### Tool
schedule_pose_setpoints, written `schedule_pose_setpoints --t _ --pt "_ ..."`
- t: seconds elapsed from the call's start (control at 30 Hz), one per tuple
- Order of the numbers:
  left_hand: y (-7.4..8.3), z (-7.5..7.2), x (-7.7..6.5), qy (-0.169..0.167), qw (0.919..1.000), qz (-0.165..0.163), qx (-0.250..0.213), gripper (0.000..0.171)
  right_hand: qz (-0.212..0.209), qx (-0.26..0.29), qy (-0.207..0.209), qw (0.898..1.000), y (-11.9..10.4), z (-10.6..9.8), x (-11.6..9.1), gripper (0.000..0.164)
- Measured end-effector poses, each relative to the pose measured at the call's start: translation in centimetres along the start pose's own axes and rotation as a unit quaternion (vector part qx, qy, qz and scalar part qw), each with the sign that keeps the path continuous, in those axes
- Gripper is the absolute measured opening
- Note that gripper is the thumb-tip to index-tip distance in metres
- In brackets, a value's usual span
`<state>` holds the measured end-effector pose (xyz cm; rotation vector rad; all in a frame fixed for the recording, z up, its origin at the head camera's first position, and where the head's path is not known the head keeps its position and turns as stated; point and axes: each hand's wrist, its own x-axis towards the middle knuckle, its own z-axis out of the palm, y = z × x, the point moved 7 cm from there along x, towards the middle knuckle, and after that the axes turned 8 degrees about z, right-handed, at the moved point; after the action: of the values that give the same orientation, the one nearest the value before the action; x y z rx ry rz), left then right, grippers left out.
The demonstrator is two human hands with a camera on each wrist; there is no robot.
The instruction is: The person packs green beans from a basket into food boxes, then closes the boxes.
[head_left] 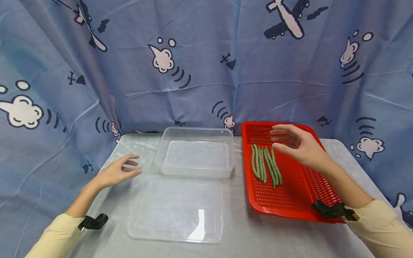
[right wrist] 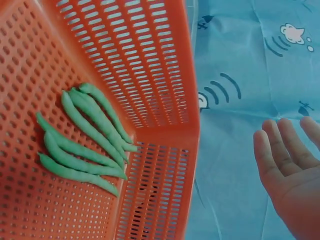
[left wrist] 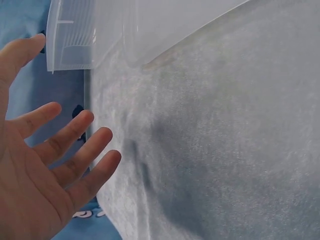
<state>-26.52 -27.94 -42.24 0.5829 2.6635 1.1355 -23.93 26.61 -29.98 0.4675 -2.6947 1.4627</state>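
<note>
Several green beans [head_left: 266, 165] lie side by side in the left part of a red perforated basket [head_left: 290, 214]. Above the basket hovers my right hand [head_left: 298, 145], fingers loosely bent, holding nothing; the right wrist view shows the beans [right wrist: 85, 135] apart from that hand [right wrist: 295, 175]. My left hand [head_left: 117, 172] is in the air left of a clear plastic box [head_left: 195, 168], fingers spread and nothing in them. In the left wrist view, the left hand [left wrist: 55, 170] is apart from the box [left wrist: 70, 35]. A clear flat lid [head_left: 177, 208] lies in front of the box.
All these stand on a table with a pale cloth [head_left: 238, 229]. A blue curtain [head_left: 200, 96] with airplane and cloud prints hangs behind and at both sides. Black wrist cameras [head_left: 93, 222] are strapped at the sleeves. The basket stands right of the box.
</note>
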Motion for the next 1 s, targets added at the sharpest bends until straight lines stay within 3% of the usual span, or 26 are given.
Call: schedule_pose_setpoints --t 0.27,0.43,0.6,1.0 --pt "-0.3 1.1 0.0 -0.026 0.9997 -0.002 -0.004 0.075 0.032 -0.003 -0.004 0.999 1.7 -0.1 1.4 0.05" --pt "-0.3 1.9 0.2 -0.041 0.9992 -0.004 0.004 0.079 0.073 0.005 -0.02 0.997 4.5 -0.6 3.0 0.054" --pt "0.2 2.4 0.3 -0.05 0.9986 0.014 0.008 0.078 0.104 -0.007 -0.033 0.994 7.5 -1.3 4.5 0.06" --pt "0.1 3.1 0.6 -0.034 0.9989 0.031 0.001 0.073 0.115 -0.05 -0.085 0.988 12.4 -1.4 5.5 0.065"
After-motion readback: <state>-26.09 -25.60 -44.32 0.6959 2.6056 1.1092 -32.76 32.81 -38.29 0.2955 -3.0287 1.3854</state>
